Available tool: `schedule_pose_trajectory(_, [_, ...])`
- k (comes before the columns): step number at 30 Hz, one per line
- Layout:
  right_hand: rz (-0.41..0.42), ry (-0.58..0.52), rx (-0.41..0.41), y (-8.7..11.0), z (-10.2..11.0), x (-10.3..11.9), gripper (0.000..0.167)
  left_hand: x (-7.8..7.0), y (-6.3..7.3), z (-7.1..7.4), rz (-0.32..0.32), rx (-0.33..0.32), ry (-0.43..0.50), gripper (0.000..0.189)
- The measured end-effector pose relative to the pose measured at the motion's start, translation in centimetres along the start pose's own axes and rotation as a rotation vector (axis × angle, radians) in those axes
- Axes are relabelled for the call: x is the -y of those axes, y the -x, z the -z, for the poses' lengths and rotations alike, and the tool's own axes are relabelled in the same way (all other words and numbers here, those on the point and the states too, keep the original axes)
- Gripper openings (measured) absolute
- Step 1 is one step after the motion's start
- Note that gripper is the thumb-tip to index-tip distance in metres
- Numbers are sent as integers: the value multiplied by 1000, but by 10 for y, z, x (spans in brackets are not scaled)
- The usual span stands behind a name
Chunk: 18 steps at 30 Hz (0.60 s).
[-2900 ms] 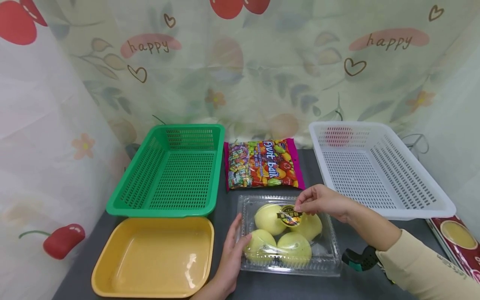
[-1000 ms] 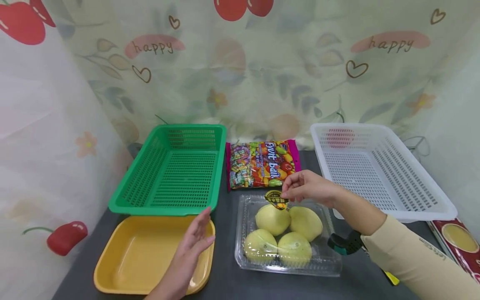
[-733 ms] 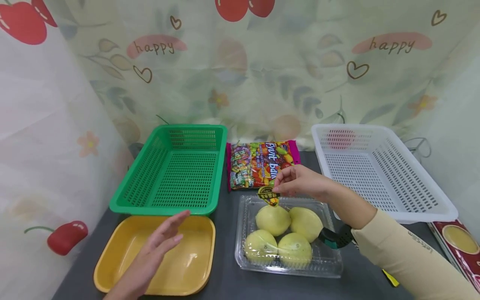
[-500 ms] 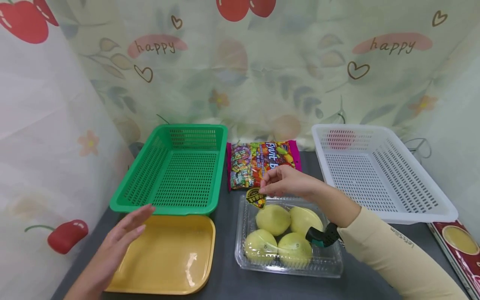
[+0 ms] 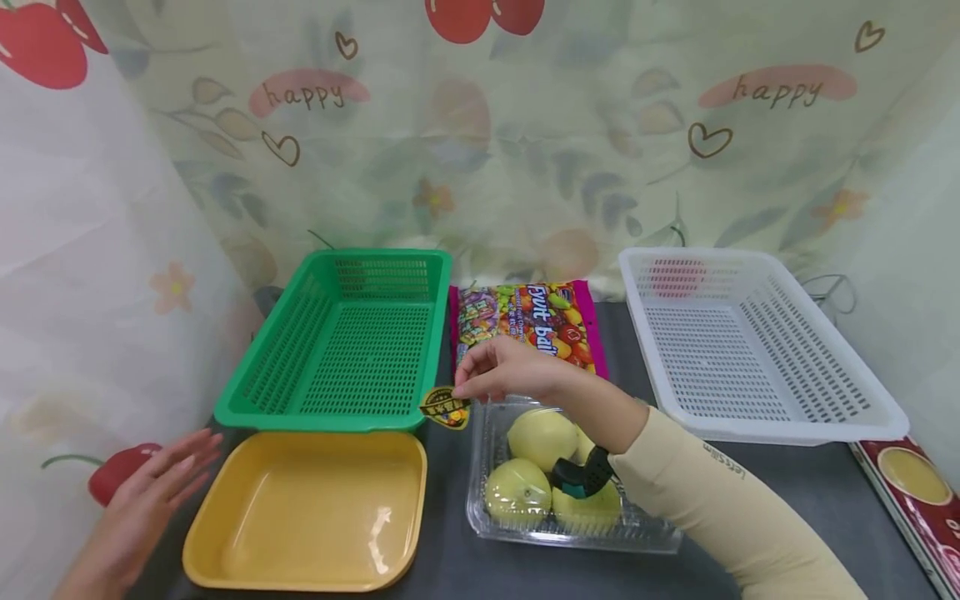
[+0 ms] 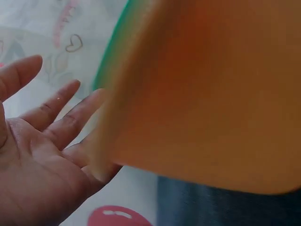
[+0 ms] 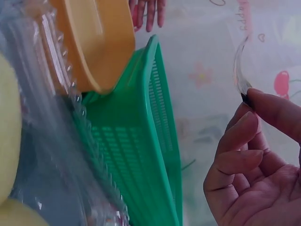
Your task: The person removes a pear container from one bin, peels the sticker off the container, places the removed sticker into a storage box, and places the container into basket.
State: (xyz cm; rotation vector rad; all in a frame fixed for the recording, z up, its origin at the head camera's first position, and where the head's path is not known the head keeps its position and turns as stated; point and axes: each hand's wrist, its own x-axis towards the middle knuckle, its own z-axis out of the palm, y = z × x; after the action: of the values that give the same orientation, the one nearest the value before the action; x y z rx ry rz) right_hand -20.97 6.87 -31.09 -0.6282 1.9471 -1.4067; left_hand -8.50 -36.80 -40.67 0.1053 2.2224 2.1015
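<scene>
In the head view my right hand (image 5: 502, 371) pinches a black and gold sticker (image 5: 446, 408) between thumb and index finger, above the gap between the green basket and the clear box. Nearly edge-on, the sticker (image 7: 239, 70) appears thin and curved in the right wrist view. The clear plastic box (image 5: 573, 537) holds several pale yellow round fruits (image 5: 517, 492), partly behind my right forearm. At the far left my left hand (image 5: 142, 504) is held up beside the yellow basin (image 5: 307, 517), fingers extended and holding nothing. The left wrist view shows its palm next to the basin's outer wall (image 6: 207, 108).
A green basket (image 5: 330, 421) stands behind the basin. A colourful candy bag (image 5: 566, 325) lies at the back middle, partly hidden by my right hand. To the right is a white basket (image 5: 780, 429), with a dark red box (image 5: 911, 483) at the right edge.
The sticker has come off the clear box's lid and moved left in my right hand. My left hand has let go of the box and moved left across the basin.
</scene>
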Motion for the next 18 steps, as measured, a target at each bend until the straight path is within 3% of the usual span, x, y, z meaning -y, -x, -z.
schedule_pose_trajectory(4, [9, -8, 33, -10, -12, 5, 5, 12, -1, 1, 161, -119, -205, 56])
schedule_pose_trajectory(7, [31, -14, 58, -16, -20, 9, 5, 21, -1, -3, 221, -155, -245, 63])
schedule_pose_trajectory(11, [33, -16, 80, -23, -29, 14, 6, 28, 0, -7, 250, -137, -191, 63])
schedule_pose_trajectory(18, [64, -12, 96, -30, -42, 26, 6, 35, 1, -15, 197, -100, 18, 50])
